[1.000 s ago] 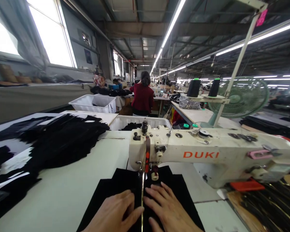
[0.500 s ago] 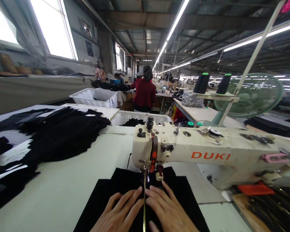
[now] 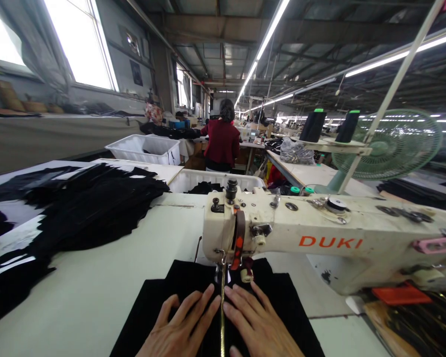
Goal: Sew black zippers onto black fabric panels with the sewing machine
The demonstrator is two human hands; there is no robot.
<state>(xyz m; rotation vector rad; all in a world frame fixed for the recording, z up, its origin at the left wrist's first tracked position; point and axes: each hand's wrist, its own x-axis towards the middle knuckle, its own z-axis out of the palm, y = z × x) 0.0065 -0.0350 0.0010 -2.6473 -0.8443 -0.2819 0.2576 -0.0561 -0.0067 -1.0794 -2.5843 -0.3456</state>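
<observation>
A black fabric piece (image 3: 148, 307) lies on the sewing table under the needle end of a cream sewing machine (image 3: 275, 223) marked DUKI. Down its middle runs a narrow gold zipper (image 3: 223, 322), leading up to the presser foot. My left hand (image 3: 182, 322) rests flat on the fabric just left of the zipper, fingers outstretched. On the other side my right hand (image 3: 260, 317) lies flat too, its fingertips beside the zipper and close to the presser foot. The stitching point itself is partly hidden by the machine head.
Black cut fabric (image 3: 96, 208) is heaped on the table's left. White bins (image 3: 144, 148) stand beyond, near a person in a dark red top (image 3: 223, 141). Thread cones (image 3: 312, 126) and a green fan (image 3: 390, 144) are at the right. An orange-red tray (image 3: 399, 293) sits near gold-edged black strips (image 3: 427, 317).
Both hands stay flat beside the zipper, with only slight finger shifts. The fabric's upper edge looks nearly unchanged. The view has shifted slightly, so the machine arm appears a little farther right.
</observation>
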